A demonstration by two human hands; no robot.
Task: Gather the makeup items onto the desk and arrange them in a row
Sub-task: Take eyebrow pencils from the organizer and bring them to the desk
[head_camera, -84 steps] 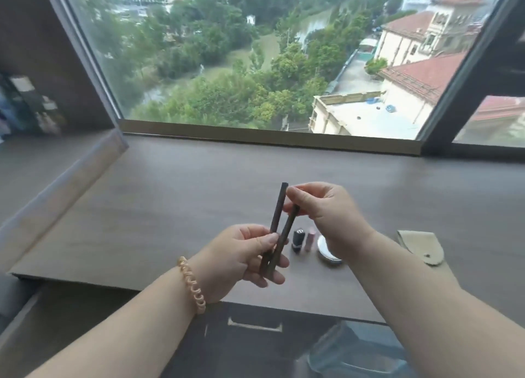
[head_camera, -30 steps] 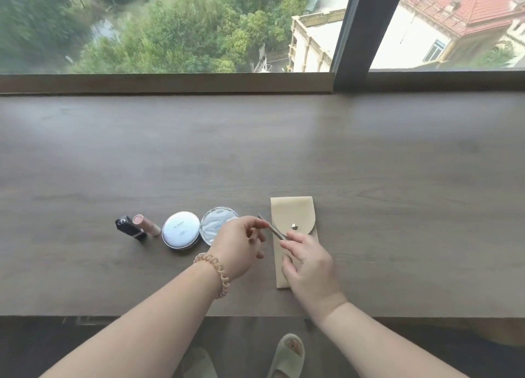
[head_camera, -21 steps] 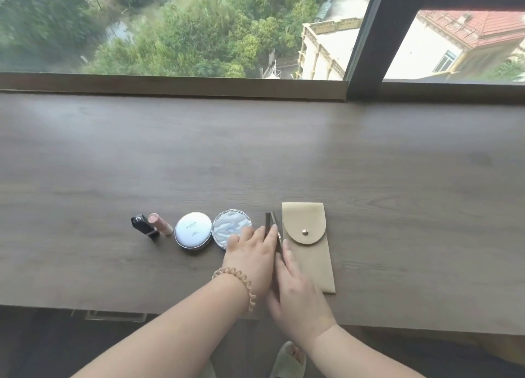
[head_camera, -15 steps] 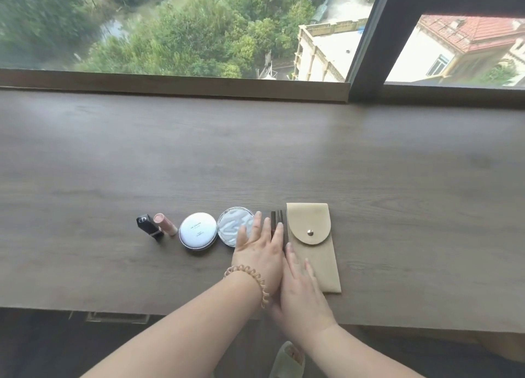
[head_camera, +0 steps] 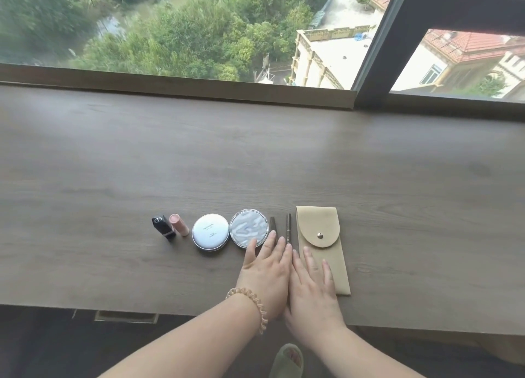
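Observation:
On the wooden desk (head_camera: 255, 164) the makeup items lie in a row: a black lipstick (head_camera: 163, 229), a pink tube (head_camera: 179, 224), a white round compact (head_camera: 210, 231), a silvery round compact (head_camera: 248, 231), two thin dark pencils (head_camera: 273, 225) (head_camera: 288, 227) and a beige snap pouch (head_camera: 321, 241). My left hand (head_camera: 265, 275) lies flat, fingers spread, over the near ends of the pencils and touches the silvery compact's edge. My right hand (head_camera: 312, 289) lies flat beside it, fingers on the pouch's left side. Neither hand holds anything.
A window sill (head_camera: 176, 85) and a dark frame post (head_camera: 377, 51) bound the desk's far edge. The desk's front edge (head_camera: 127, 311) runs just under my wrists. A foot in a slipper (head_camera: 287, 360) shows below, on the floor.
Earlier both hands held the two pencils in the air, then laid them down between the silvery compact and the pouch. Since half a second ago, the pencils lie a little further apart.

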